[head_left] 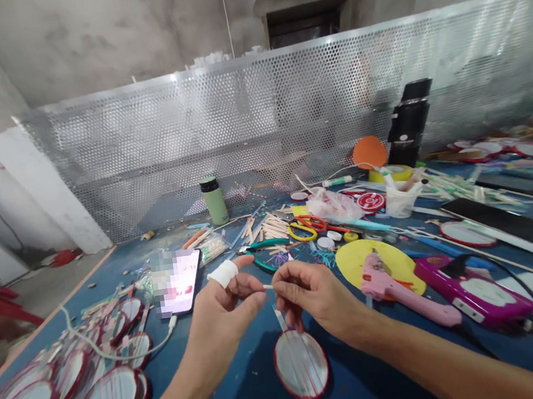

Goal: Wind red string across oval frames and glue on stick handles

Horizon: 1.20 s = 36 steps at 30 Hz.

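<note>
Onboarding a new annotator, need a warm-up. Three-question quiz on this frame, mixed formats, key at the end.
1. Multiple choice. What do the fingertips of the right hand pinch?
A) the phone
B) a small pale stick
C) the green bottle

2. True or false: a white wrap is on a finger of the left hand.

3. Fill in the colour: the front of the pink glue gun overlaps a flat round disc that is ____.

Key: 1. B; 2. true; 3. yellow
</note>
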Motion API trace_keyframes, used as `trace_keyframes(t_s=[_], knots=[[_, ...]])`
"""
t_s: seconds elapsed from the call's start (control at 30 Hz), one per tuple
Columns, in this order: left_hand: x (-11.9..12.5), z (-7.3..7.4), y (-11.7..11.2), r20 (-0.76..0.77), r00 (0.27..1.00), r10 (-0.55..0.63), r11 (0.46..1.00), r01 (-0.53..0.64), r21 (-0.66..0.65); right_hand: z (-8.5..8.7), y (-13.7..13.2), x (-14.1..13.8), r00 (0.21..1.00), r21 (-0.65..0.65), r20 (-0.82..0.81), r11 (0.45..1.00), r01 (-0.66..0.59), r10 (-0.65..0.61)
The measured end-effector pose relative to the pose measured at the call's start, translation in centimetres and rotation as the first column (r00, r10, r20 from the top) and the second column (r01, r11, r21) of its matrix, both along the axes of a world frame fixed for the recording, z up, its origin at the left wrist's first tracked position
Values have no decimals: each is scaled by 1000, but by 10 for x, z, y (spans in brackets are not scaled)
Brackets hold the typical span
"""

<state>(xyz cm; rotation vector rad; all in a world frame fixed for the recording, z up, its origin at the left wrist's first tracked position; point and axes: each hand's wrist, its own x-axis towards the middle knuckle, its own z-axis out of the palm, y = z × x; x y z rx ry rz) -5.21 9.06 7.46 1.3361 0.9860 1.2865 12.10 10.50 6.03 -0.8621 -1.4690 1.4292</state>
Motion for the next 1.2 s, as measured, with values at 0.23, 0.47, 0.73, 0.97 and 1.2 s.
trace_keyframes(t_s=[0.23, 0.47, 0.73, 0.97, 1.2], knots=[[5, -5, -2, 121, 992, 26, 999, -22, -40, -4, -8, -4, 948, -238, -282, 947, -215, 145], [11, -10, -3, 265, 964, 31, 995, -3, -104, -10, -8, -9, 890, -329, -434, 895, -303, 141], [8, -11, 1, 127, 992, 24, 995, -11, -97, -4, -10, -5, 999, -20, 37, 999, 40, -40], [15, -13, -6, -339, 918, 203, 974, -155, 163, -1, -9, -1, 897, 438, 343, 892, 109, -278], [11, -15, -2, -350, 930, 112, 983, -53, 173, 1, -5, 2, 931, 334, 299, 937, 104, -210]])
